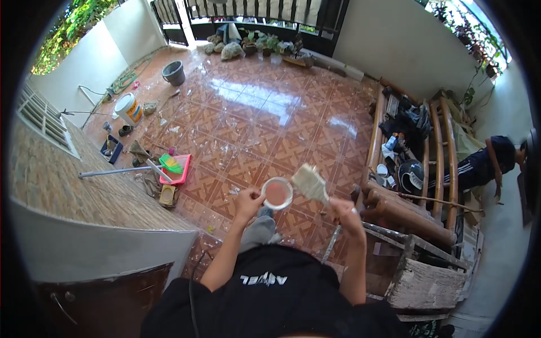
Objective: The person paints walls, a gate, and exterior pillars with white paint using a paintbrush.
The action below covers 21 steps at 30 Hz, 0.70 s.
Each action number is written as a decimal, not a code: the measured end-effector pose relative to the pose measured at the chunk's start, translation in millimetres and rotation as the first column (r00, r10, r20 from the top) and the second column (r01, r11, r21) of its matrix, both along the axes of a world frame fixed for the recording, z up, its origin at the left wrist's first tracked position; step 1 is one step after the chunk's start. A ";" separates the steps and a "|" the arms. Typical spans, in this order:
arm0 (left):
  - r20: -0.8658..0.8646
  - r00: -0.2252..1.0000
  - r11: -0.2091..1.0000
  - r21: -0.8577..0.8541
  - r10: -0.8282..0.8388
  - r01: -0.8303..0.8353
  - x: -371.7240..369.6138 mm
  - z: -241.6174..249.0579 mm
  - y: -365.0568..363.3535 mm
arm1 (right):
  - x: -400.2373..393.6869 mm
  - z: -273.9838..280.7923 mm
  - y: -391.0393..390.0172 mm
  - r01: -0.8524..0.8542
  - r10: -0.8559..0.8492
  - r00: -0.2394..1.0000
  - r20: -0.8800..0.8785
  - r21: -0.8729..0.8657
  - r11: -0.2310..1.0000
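Observation:
My left hand (248, 204) pinches the rim of a small round white tub (289, 201) in front of my body. A pinkish-brown substance covers the inside of the tub. Beside it, my right hand (346, 216) is closed around the handle of a wide paintbrush (310, 183). The brush has pale, whitish bristles and is tilted up to the left, its head close to the tub's right side. Its handle is mostly hidden by my fingers.
White scraps litter the tiled floor (248, 141). On the left are a grey bucket (173, 74), a white pail (129, 109) and a pink dustpan (183, 169). A cluttered wooden bench (375, 141) stands right, with a person (482, 163) behind it. A wooden ladder-like frame (425, 284) is near my right elbow.

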<state>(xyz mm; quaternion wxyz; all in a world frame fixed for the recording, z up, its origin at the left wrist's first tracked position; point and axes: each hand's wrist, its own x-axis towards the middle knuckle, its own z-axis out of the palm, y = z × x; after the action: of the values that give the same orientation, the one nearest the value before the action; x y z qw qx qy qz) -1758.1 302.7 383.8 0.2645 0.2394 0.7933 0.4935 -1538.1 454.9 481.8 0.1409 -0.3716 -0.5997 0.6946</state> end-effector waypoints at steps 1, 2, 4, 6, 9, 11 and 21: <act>0.096 0.995 0.996 0.083 -0.016 0.008 -16.2 -17.9 20.2 | -15.3 2.8 16.2 0.027 -0.029 0.999 -0.024 -0.064 0.998; 0.026 0.999 0.997 0.075 -0.038 0.036 -27.8 -10.2 40.6 | -29.0 4.1 34.0 0.033 -0.035 0.999 -0.032 -0.061 0.998; -0.034 0.995 0.992 0.083 -0.094 0.097 -54.4 13.2 82.7 | -57.7 11.6 66.3 0.082 -0.082 0.997 -0.014 0.000 0.997; 0.006 0.989 0.986 0.081 -0.147 0.146 -78.6 24.8 123.1 | -78.9 18.9 92.8 0.144 -0.144 0.990 0.005 0.066 0.987; -0.032 0.986 0.983 0.080 -0.161 0.163 -102.9 28.3 176.8 | -99.6 34.9 130.8 0.035 -0.050 0.995 0.084 0.170 0.985; -0.091 0.987 0.984 0.104 -0.132 0.141 -112.8 27.7 209.7 | -114.8 33.8 153.4 0.021 -0.065 0.987 0.150 0.276 0.961; -0.067 0.973 0.974 0.017 -0.222 0.224 -142.2 12.4 373.4 | -223.1 -5.3 323.1 -0.400 -0.104 0.724 0.682 0.537 0.743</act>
<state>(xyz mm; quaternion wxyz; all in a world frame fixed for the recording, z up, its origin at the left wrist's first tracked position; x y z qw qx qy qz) -1900.2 676.1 396.2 0.2893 0.3462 0.7633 0.4624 -1761.2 778.0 476.4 -0.0258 -0.4705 -0.8408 0.2665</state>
